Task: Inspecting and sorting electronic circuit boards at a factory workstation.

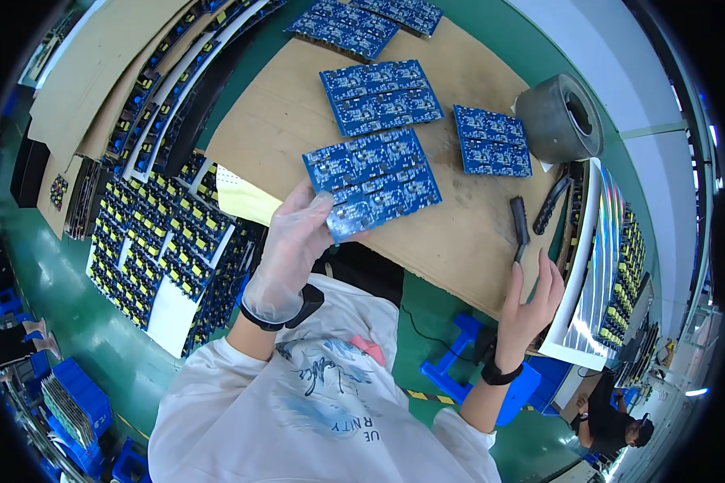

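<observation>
My left hand, in a thin clear glove, grips a blue circuit board panel by its lower left corner. The panel is tilted and held over the cardboard-covered table, its component side toward me. Over the table's right front edge, my bare right hand is open with fingers apart. Its fingertips are right by the lower end of a slim dark-handled tool; whether they touch it I cannot tell. Beyond the held panel lie another blue panel and, to the right, a smaller blue panel.
More blue panels lie at the far edge of the cardboard. A grey metal roll stands at right, near a black brush-like tool. Stacked boards with yellow parts flank the table. A blue stool stands below; a person is at lower right.
</observation>
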The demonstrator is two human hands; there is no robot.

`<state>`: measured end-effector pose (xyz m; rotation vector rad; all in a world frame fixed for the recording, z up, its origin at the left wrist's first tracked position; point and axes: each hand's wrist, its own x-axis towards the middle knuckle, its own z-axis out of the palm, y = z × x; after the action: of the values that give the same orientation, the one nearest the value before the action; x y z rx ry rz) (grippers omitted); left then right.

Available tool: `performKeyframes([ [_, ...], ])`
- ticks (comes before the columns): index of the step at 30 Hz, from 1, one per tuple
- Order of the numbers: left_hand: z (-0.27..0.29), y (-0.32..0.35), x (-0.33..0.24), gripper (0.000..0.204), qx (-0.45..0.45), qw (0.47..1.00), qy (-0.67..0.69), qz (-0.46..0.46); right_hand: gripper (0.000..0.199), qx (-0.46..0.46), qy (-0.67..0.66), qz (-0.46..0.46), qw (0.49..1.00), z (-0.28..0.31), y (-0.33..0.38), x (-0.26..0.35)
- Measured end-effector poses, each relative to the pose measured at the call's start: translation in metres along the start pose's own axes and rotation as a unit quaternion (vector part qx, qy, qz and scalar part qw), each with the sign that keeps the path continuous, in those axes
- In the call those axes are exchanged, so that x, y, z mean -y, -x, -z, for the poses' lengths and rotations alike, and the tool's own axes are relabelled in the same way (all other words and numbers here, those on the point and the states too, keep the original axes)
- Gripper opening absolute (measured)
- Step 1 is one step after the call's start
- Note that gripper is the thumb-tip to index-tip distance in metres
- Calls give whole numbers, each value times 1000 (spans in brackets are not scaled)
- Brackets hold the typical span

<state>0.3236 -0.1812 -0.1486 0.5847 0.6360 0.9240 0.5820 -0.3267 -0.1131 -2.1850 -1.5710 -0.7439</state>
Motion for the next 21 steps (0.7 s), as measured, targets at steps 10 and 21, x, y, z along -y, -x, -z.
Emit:
performKeyframes([
  [10,-7,31,-26,44,12,998,13,-58,36,161,-656,-212,706,-4,-21,74],
  [21,-27,13,-73,52,322,698,-559,-310,68,199,-892,-331,235,-7,-32,114],
])
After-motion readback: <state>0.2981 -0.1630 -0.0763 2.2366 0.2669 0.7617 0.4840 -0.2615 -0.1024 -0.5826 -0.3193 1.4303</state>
